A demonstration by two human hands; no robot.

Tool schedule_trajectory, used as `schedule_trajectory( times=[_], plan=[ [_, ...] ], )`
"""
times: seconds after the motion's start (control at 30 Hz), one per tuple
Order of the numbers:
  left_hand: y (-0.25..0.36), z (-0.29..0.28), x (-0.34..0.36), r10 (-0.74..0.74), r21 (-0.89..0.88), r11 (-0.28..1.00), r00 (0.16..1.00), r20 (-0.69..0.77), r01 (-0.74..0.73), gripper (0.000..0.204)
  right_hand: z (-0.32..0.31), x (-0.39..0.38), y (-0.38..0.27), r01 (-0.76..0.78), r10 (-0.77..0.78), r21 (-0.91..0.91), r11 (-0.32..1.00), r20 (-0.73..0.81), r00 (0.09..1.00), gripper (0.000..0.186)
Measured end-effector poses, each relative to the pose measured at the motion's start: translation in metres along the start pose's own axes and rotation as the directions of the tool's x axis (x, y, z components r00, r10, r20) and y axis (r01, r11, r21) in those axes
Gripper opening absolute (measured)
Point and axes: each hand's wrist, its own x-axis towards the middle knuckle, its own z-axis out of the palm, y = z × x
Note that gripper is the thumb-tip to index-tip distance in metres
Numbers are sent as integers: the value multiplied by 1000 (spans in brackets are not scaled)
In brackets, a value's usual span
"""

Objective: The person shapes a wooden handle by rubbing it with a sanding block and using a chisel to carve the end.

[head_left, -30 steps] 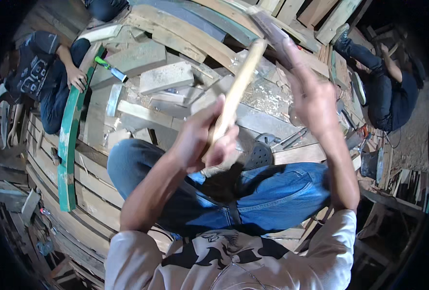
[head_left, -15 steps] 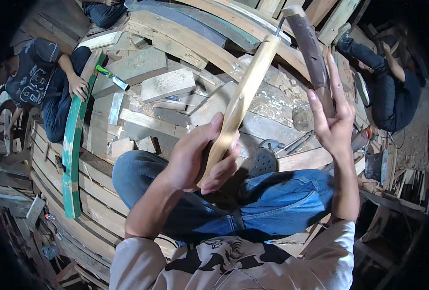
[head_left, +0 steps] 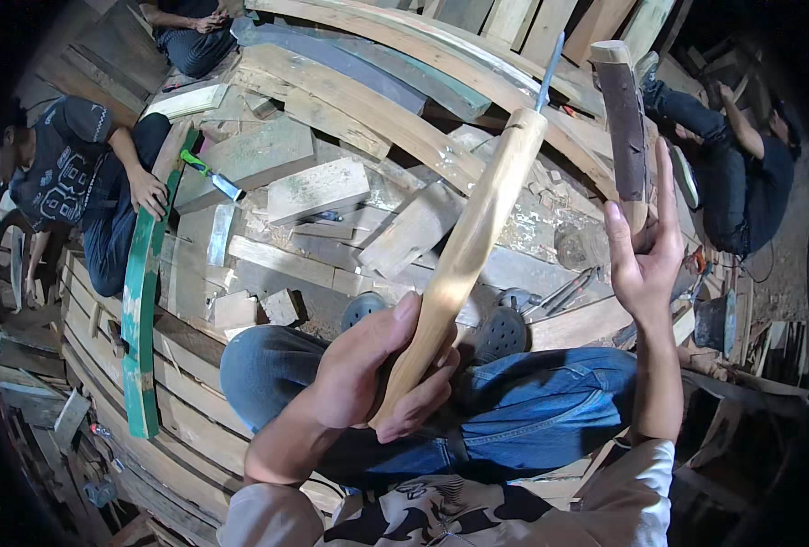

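My left hand (head_left: 354, 374) is wrapped round the lower part of a long, pale wooden handle (head_left: 485, 223). A thin metal rod (head_left: 551, 71) sticks out of its top end, pointing up and slightly right. In my right hand (head_left: 651, 269) stands a short, round wooden club (head_left: 622, 132), dark and bark-like around its upper part, with bare wood at the grip. The grip sits between thumb and palm; the thumb and forefinger are stretched upward, and its lower end is hidden. Handle and club are apart, the rod's tip left of the club's head.
At left, another person's hand (head_left: 148, 193) rests on a green-painted beam (head_left: 136, 305). A green-handled chisel (head_left: 213, 176) lies beside wood blocks (head_left: 318, 190). Other people sit at top left and right. Long planks (head_left: 359, 114) cross the back; hand tools (head_left: 564, 296) lie beyond my knee.
The club has moved right and down, away from the rod. The handle has shifted a little right and down, and more of the rod now shows. Both stay held.
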Motion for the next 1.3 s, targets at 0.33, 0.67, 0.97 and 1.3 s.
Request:
schedule_trajectory(
  times=[0.33,0.67,0.97,1.3],
  plan=[
    [-6,-13,8,41,67,997,991,-127,-33,51,5,2,7,156,-156,-4,988,-60,986,65],
    [-6,-6,6,43,121,992,985,-165,-23,53,3,0,6,98,-98,-19,995,-14,995,66],
    [-2,3,-6,70,193,979,996,-54,-58,50,8,0,6,159,-159,-4,987,-24,987,66],
    [3,6,-12,81,162,984,996,-44,-73,51,8,-3,-1,14,-13,-40,999,18,1000,68]
  ],
)
